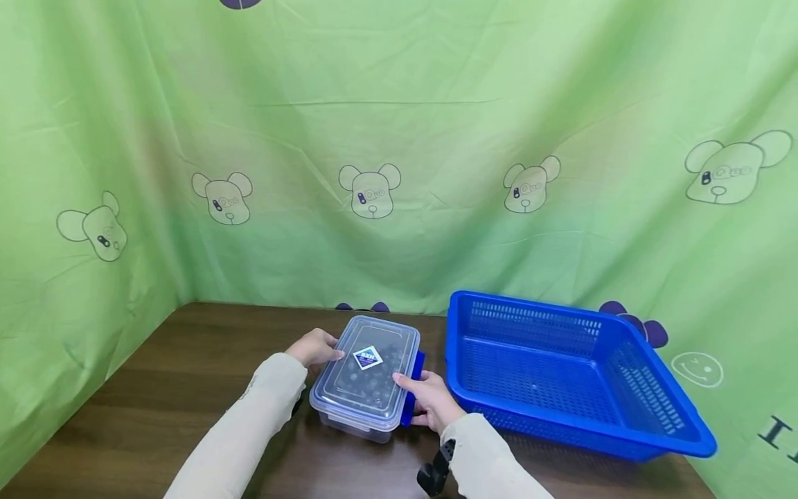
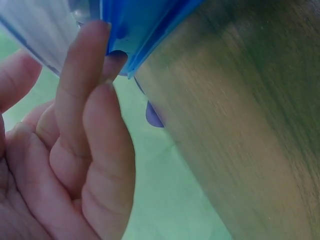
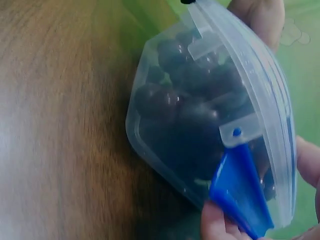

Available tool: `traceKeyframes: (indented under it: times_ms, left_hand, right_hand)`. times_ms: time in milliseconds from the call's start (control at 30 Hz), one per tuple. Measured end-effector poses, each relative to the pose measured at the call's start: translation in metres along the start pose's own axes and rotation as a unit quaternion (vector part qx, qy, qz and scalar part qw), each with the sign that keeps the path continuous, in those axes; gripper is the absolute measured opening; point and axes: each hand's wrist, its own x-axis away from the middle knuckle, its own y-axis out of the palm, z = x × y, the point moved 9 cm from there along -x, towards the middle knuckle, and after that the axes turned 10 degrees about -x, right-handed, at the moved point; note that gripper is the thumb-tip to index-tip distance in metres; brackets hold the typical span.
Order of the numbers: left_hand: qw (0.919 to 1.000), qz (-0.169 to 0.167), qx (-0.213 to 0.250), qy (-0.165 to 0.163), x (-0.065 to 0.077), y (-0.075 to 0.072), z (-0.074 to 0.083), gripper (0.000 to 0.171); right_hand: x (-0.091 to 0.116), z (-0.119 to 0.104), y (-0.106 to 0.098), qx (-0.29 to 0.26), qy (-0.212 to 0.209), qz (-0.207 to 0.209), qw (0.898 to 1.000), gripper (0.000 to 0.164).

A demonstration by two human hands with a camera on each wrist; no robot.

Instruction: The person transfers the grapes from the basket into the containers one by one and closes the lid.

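A clear plastic food container [image 1: 374, 371] with a translucent lid and a diamond-shaped label stands on the table, long side slanting. Several dark round pieces [image 3: 192, 75], like grapes, show through its wall. At its left edge my left hand [image 1: 314, 348] has the thumb on the lid and fingers at the side, close to a blue latch [image 2: 135, 30]. My right hand [image 1: 435, 400] grips the right edge, thumb on the lid and fingers under the other blue latch [image 3: 240, 187], which juts outward from the wall.
To the right sits a large blue plastic basket [image 1: 458, 388] with slotted walls, close beside my right hand. A green printed curtain [image 1: 374, 263] hangs behind and around the brown wooden table [image 1: 156, 388].
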Motion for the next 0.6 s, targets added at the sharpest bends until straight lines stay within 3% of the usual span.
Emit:
traceKeyframes:
  times_ms: [267, 433, 600]
  left_hand:
    - [1.0000, 0.001, 0.001, -0.005, 0.000, 0.001, 0.000, 0.035]
    - [1.0000, 0.003, -0.002, -0.005, 0.000, 0.001, 0.000, 0.034]
    - [0.9999, 0.003, -0.005, -0.009, 0.001, -0.002, -0.001, 0.036]
  right_hand:
    - [0.000, -0.010, 0.003, -0.013, -0.059, 0.044, 0.997, 0.070]
    - [-0.002, -0.014, 0.004, 0.012, -0.066, 0.061, 0.996, 0.079]
    - [-0.004, -0.019, 0.006, 0.026, -0.071, 0.071, 0.995, 0.079]
